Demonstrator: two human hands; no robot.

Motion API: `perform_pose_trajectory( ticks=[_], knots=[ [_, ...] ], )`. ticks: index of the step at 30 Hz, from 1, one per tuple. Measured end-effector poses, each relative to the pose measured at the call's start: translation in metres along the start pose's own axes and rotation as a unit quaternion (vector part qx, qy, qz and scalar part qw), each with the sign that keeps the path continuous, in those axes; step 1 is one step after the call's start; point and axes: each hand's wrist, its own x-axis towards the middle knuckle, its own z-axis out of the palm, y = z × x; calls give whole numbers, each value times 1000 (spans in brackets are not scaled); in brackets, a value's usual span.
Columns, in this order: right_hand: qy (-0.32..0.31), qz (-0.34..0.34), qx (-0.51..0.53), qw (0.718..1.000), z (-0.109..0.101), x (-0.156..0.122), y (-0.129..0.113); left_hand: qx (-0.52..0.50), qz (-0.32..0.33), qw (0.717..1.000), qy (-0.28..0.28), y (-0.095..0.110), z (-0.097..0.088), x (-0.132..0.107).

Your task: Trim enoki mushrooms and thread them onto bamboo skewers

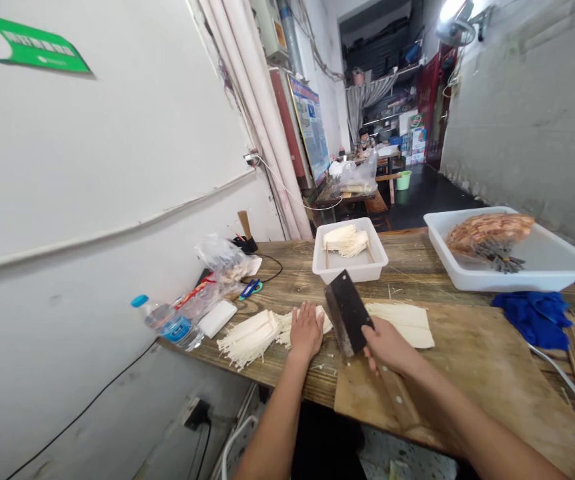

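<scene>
While the left hand (308, 331) lies flat, fingers together, on pale mushrooms (253, 335) at lower centre of the frame, the right hand (385, 343) grips a cleaver (348, 313) just beside it, over the left end of the cutting board (462, 380). Careful now: a leftward slip could nick those fingers, and a hard shove could spill stems off the near edge of the table (295, 267).

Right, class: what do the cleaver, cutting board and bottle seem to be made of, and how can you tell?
Cleaver: probably steel, dark and dull, judging by its thin, flat blade. Cutting board: likely wood, matte, from its tan, blotchy surface. Bottle: apparently clear plastic, glossy, see-through with bright highlights.
</scene>
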Motion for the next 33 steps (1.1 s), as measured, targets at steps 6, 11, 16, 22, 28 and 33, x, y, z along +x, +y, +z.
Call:
perform_pose_trajectory(
  ticks=[6,11,16,22,28,33],
  knots=[
    [111,-43,122,985,-78,-90,32,43,-2,999,-1,4,-1,0],
    [189,-28,179,965,-112,-120,83,78,0,997,23,38,-23,1],
    [184,-3,204,961,-116,-117,108,2,113,993,27,132,-44,-8],
    [174,38,192,965,-114,-106,111,-37,246,964,-92,202,-33,-22],
    [151,59,196,967,-112,-101,113,-14,269,959,-84,193,-17,-16],
    [148,58,200,967,-110,-100,113,-5,264,959,-101,193,-15,-14]
  ],
)
